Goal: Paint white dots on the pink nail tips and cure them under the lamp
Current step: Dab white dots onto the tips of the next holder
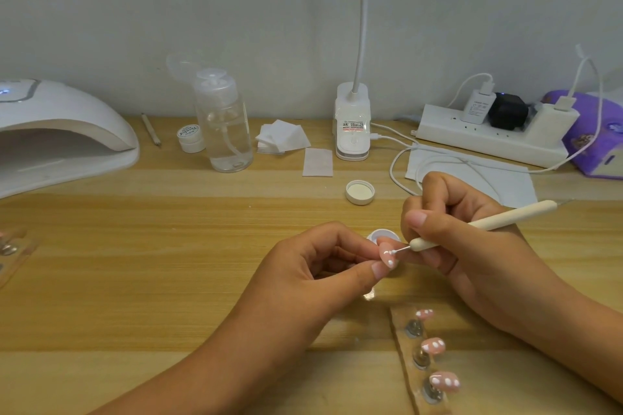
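My left hand (323,266) pinches a pink nail tip (387,254) between thumb and fingers, above the middle of the wooden desk. White dots show on that tip. My right hand (472,239) grips a cream dotting pen (485,224), and its thin metal point touches the tip. An open small pot of white gel (382,234) sits just behind the tip, partly hidden. A clear holder strip (404,364) at the lower right carries three more pink tips (435,345) with white dots. The white curing lamp (57,131) stands at the far left.
A pot lid (360,191) lies behind my hands. Further back stand a clear pump bottle (224,121), a small white jar (190,138), cotton pads (283,140), a desk lamp base (352,125), a power strip (488,135) with cables, and a purple tissue pack (596,135).
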### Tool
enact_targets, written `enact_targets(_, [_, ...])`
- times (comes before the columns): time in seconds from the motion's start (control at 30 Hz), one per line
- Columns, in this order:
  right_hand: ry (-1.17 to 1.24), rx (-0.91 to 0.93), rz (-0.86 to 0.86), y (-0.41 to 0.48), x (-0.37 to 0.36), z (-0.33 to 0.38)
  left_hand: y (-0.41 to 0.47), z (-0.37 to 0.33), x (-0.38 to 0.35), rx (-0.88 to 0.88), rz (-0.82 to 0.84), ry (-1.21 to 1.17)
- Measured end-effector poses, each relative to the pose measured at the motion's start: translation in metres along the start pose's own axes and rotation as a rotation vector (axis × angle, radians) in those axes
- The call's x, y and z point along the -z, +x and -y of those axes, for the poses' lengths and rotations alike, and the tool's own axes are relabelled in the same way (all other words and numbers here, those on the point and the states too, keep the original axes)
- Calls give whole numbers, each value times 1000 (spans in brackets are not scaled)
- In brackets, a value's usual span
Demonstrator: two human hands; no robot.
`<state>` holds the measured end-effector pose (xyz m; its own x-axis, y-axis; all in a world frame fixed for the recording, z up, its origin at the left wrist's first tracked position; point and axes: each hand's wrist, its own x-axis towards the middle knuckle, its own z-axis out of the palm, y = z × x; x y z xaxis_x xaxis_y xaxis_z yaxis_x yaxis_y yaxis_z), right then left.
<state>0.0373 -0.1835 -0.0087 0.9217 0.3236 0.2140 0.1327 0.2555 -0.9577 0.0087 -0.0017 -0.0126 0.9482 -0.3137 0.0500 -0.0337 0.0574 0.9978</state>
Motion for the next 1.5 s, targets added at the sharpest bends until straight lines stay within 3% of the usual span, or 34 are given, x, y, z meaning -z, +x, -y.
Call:
enact_targets(0.8, [-21, 7, 0, -1, 2, -1, 0, 3, 1, -4, -2, 14])
enact_targets(1.0, [73, 96, -128, 2, 3, 3, 0, 4, 2, 1, -12, -21])
enact_targets(1.13, [-168, 145, -302, 10, 12, 4, 2, 3, 4, -4, -50, -91])
enact_targets(1.37, [-596, 187, -219, 4, 14, 1, 5, 4, 6, -20, -117, -165])
enact_targets(1.5, [-686, 202, -117, 4, 12, -4, 4, 3, 6, -28, -85, -161])
